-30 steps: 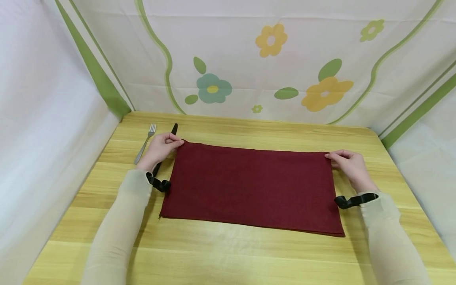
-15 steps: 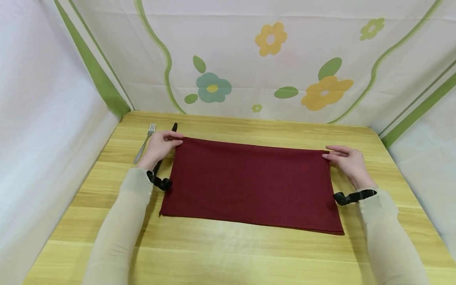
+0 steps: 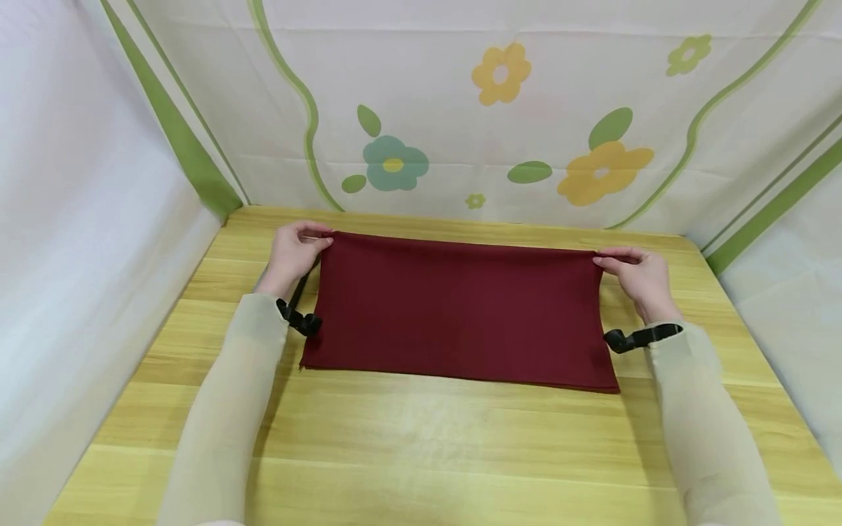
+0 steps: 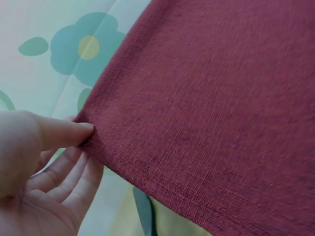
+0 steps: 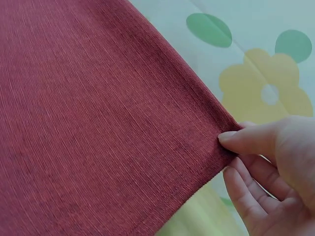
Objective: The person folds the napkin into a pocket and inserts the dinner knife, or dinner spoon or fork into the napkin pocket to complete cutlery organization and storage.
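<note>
A dark red folded cloth [image 3: 460,314] spans the space between both hands, its far edge raised off the table and its near edge low over the wood. My left hand [image 3: 296,256] pinches the far left corner between thumb and fingers. At the far right corner, my right hand [image 3: 641,281] does the same. In the left wrist view, the thumb lies on top of the cloth [image 4: 211,108] at its corner. The right wrist view has the thumb pressing the other corner of the cloth [image 5: 108,118] against the fingers beneath.
A knife with a black handle [image 3: 301,288] lies beside the left wrist, partly covered by hand and cloth. The wooden table [image 3: 421,453] is bounded at the back by a white flowered curtain [image 3: 447,109], with white fabric [image 3: 99,219] at the left side.
Both hands have moved up and away from the body, lifting the cloth's far edge and drawing its near edge farther back. The fork is now hidden by the left hand.
</note>
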`<state>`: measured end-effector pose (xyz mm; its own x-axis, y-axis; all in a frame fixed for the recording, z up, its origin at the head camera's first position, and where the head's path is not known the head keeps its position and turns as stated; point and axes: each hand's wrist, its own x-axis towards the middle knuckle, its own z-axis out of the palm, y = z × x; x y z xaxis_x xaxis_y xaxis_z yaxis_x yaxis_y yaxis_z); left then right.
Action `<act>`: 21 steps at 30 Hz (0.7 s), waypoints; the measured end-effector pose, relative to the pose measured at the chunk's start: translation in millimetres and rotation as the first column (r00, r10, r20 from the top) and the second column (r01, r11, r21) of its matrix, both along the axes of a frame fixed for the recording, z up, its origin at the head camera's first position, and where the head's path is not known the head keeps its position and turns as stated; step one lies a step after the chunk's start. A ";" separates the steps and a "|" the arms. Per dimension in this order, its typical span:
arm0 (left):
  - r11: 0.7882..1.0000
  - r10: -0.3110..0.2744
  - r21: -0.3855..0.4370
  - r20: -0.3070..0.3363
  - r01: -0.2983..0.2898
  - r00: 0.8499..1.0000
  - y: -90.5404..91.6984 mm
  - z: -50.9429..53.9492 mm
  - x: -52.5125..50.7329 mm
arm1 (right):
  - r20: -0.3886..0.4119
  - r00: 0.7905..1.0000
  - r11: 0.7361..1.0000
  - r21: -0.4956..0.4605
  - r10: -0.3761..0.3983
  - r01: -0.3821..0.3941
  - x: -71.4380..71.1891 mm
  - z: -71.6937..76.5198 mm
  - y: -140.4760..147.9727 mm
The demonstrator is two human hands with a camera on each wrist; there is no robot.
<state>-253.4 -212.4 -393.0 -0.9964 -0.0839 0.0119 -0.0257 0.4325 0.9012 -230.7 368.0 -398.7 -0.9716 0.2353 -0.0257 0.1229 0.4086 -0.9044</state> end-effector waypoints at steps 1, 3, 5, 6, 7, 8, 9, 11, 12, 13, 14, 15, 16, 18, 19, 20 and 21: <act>1.000 0.010 -0.005 -0.013 -0.010 1.000 0.2 1.1 -1.8 | -0.003 1.000 1.000 -0.009 -0.006 0.006 -2.7 1.4 -1.5; 1.000 0.024 -0.008 -0.027 -0.024 0.999 0.5 2.5 -4.7 | -0.009 1.000 1.000 -0.024 -0.019 0.018 -7.4 2.8 -4.1; 0.999 0.034 -0.005 -0.024 -0.034 0.999 1.2 3.0 -6.2 | -0.009 0.999 0.998 -0.044 -0.034 0.034 -10.9 2.9 -6.6; 0.999 0.034 -0.002 -0.021 -0.034 0.999 1.3 2.7 -6.7 | -0.011 0.999 0.998 -0.054 -0.040 0.039 -12.2 2.5 -7.8; 0.999 0.036 0.000 -0.019 -0.036 0.999 1.3 2.1 -7.3 | -0.015 0.999 0.997 -0.066 -0.045 0.043 -13.7 1.5 -8.7; 0.999 0.035 -0.003 -0.020 -0.035 0.999 1.1 1.5 -7.4 | -0.018 0.999 0.995 -0.085 -0.043 0.041 -14.9 0.5 -9.6; 0.999 0.032 -0.007 -0.020 -0.032 0.999 0.9 0.8 -7.4 | -0.016 0.999 0.995 -0.094 -0.041 0.040 -15.9 -0.6 -10.3; 1.000 0.021 -0.003 -0.016 -0.021 1.000 0.6 -0.6 -6.5 | -0.013 0.999 0.995 -0.092 -0.036 0.035 -16.3 -2.7 -10.8; 1.000 0.012 -0.005 -0.013 -0.012 1.000 0.2 -1.5 -5.7 | -0.007 0.999 0.996 -0.078 -0.032 0.031 -15.7 -3.2 -10.9; 1.000 0.004 -0.007 -0.008 -0.004 1.000 0.0 -2.0 -4.7 | 0.003 1.000 0.997 -0.072 -0.028 0.028 -15.1 -3.6 -10.7; 1.000 -0.006 -0.009 -0.004 0.006 1.000 -0.2 -2.3 -3.3 | 0.014 1.000 0.998 -0.064 -0.021 0.022 -13.9 -3.5 -10.4; 1.000 -0.018 -0.007 0.003 0.018 1.000 -0.3 -2.4 -1.7 | 0.022 1.000 0.999 -0.044 -0.018 0.019 -12.3 -3.3 -10.2; 0.999 -0.032 -0.009 0.004 0.032 0.999 -0.6 -2.5 0.2 | 0.029 0.999 0.999 -0.035 -0.013 0.014 -10.5 -2.8 -10.0; 0.998 -0.064 -0.030 -0.005 0.064 0.998 -0.8 -2.8 4.4 | 0.033 0.999 1.000 -0.027 0.003 -0.002 -6.4 -1.0 -9.3; 0.996 -0.079 -0.040 -0.010 0.079 0.997 -0.6 -2.8 7.1 | 0.031 0.999 0.999 -0.034 0.012 -0.011 -4.3 -0.5 -8.7; 0.994 -0.099 -0.053 -0.018 0.098 0.995 -0.1 -2.8 10.2 | 0.027 0.999 0.999 -0.035 0.023 -0.022 -1.9 0.1 -8.1; 0.991 -0.122 -0.063 -0.028 0.120 0.992 0.4 -3.2 13.4 | 0.020 0.999 0.999 -0.036 0.033 -0.032 0.8 0.4 -7.5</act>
